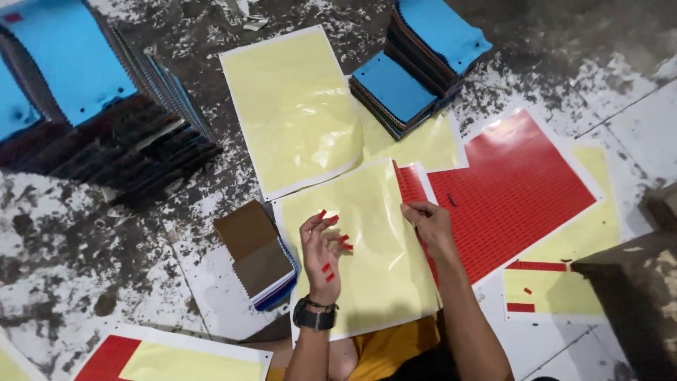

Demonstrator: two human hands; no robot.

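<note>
Even, fairly bright light; soft glare on glossy sheets; slight blur overall

Workshop floor (84, 247), stained and paint-flecked; stacked fabric swatch books (77, 99) and red sticker sheets (515, 190) spread for manual piecework.

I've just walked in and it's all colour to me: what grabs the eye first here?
The big red sticker sheet on the floor at right stands out most. In the middle, the left hand is raised with small red stickers stuck to its fingers, while the right hand pinches the edge of a yellow backing sheet. Blue-topped fabric swatch stacks fill the upper left.
</note>
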